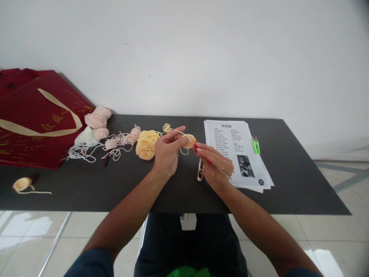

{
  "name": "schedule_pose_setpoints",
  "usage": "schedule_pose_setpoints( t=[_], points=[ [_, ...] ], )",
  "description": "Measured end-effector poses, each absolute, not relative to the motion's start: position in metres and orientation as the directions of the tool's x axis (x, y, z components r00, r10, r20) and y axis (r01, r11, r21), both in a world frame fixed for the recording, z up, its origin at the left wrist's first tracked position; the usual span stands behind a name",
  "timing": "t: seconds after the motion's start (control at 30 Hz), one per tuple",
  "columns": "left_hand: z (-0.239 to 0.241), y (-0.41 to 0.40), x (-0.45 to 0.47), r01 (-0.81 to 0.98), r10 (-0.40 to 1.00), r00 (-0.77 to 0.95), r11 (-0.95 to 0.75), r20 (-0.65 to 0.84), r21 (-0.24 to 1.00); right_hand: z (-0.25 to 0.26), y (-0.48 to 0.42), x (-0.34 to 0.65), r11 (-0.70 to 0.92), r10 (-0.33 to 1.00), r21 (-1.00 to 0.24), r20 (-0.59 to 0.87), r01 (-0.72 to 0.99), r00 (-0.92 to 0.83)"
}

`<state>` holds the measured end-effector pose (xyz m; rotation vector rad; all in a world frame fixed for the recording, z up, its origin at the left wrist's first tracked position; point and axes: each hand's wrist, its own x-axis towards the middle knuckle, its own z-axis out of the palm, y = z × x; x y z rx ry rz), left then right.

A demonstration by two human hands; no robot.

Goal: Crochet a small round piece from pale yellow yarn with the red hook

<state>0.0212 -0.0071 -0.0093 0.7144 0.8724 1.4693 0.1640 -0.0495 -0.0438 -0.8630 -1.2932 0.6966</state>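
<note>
Over the middle of the black table (302, 184), your left hand (166, 154) pinches a small peach crocheted disc (189, 141) between thumb and fingers, with a strand of yarn lying over the raised forefinger. Your right hand (215, 163) is closed around a thin crochet hook (224, 174); its tip meets the disc and its tail pokes out toward 4 o'clock.

You can expect the disc to be light, soft and floppy, and it would probably crumple or stretch under a hard squeeze. Its rim, close to the hook, looks like the best place to grip it. The yellow yarn ball (147, 144) lies just beside your left hand at 9 o'clock; it is loose and would likely snag or roll if tugged.

A small metal tool (200, 171) lies on the table right below your right hand. At 3 o'clock sits a stack of printed sheets (230, 134), with green thread snips (255, 145) at its far side. Pink yarn balls (98, 117) and a red bag (34, 115) crowd 10 o'clock. The table's near edge runs under your forearms at 6 o'clock. Bare tabletop lies at 8 o'clock and beyond the sheets.
</note>
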Motion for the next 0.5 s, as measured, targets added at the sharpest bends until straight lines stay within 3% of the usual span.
schedule_pose_setpoints(
  t=[0.23, 0.4, 0.5],
  points=[
    [-0.003, -0.005, 0.014, -0.596, 0.985, 0.091, 0.172, -0.147, 0.784, -0.036, -0.045, 0.163, 0.487, 0.864, -0.872, 0.472, -0.05, 0.176],
    [-0.005, -0.006, 0.012, -0.5, 0.986, 0.118, 0.16, -0.116, 0.851, -0.03, -0.031, 0.17, 0.38, 0.921, -0.874, 0.328, -0.304, 0.209],
    [-0.007, -0.006, 0.011, -0.383, 0.991, 0.098, 0.123, -0.092, 0.915, -0.028, -0.025, 0.176, 0.383, 0.922, -0.866, 0.335, -0.322, 0.195]
  ],
)
